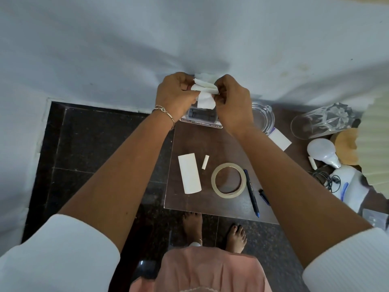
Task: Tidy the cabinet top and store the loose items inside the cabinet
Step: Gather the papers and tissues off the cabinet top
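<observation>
Ribbed white sleeves (52,249) end at our bare forearms. Our left hand (174,95) and right hand (231,102) both pinch a soft, crumpled white tissue (205,93) between curled fingertips, above the far edge of the smooth brown cabinet top (227,144). Directly under the grip sits a small box (202,118). Nearer us from the grip lie a flattened white paper tube (189,173), a thin tan tape ring (228,180) and a slim blue pen (251,194). A round glass ashtray (263,116) sits just right of the grip.

White tissue (205,95); beige tape ring (228,180); blue pen (252,194)
</observation>
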Motion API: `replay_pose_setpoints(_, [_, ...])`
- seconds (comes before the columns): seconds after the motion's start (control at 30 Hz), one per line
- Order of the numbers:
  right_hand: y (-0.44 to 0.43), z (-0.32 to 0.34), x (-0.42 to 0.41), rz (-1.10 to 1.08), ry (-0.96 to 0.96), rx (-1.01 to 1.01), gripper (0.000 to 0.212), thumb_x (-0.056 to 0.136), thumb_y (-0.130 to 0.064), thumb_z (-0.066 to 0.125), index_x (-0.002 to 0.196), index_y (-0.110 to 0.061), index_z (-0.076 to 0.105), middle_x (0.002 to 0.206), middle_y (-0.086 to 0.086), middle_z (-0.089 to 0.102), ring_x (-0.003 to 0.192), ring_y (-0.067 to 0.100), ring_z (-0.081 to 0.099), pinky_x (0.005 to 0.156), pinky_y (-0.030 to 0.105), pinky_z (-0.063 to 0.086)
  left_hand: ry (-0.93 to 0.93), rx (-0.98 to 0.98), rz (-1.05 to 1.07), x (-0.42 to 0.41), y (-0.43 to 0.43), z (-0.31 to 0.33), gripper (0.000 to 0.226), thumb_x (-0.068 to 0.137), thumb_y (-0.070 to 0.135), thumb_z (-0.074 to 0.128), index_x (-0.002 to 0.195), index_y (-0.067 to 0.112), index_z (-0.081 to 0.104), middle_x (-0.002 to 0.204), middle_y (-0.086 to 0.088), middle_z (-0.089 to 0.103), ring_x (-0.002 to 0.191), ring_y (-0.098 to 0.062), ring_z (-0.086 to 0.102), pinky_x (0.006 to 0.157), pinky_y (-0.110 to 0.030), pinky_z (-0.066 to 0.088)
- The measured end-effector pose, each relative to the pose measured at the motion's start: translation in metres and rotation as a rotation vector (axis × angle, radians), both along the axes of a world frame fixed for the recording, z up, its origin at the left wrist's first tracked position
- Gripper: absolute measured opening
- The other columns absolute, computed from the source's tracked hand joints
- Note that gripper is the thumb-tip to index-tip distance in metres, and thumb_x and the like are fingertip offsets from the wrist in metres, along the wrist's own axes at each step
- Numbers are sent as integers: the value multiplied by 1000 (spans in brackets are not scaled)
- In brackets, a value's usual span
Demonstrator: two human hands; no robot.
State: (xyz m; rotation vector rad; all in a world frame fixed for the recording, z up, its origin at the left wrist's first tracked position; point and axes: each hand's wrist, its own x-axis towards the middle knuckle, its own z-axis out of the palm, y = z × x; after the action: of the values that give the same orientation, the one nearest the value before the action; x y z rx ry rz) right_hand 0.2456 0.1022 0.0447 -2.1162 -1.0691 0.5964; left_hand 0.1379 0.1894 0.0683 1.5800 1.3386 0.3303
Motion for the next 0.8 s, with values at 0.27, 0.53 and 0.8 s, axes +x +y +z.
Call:
replay_pose_setpoints(0.27, [2, 1, -1, 74, -175, -110, 22, 83, -3, 55, 99, -18, 61, 99, 3, 66, 89, 26, 58, 65, 31, 40, 5, -32, 30, -2, 2, -1, 23, 75, 1, 70, 88, 18, 64, 85, -3, 71, 68, -15, 70, 65, -25, 59])
replay_pose_setpoints(0.53, [-3, -1, -1, 63, -395, -188, 17, 86, -15, 62, 102, -19, 60, 99, 3, 66, 97, 29, 55, 75, 33, 32, -9, -68, 6, -6, 0, 2, 16, 78, 10, 71, 86, 22, 64, 78, 2, 70, 68, -14, 71, 55, -16, 52])
replay_pose_setpoints(0.8, [-16, -2, -10, -5, -364, -88, 31, 85, -22, 61, 116, -21, 57, 109, -2, 66, 104, 25, 57, 85, 36, 39, -2, -37, 9, -12, -8, -5, 20, 75, 14, 72, 93, 20, 63, 78, 3, 71, 70, -16, 72, 81, -34, 58])
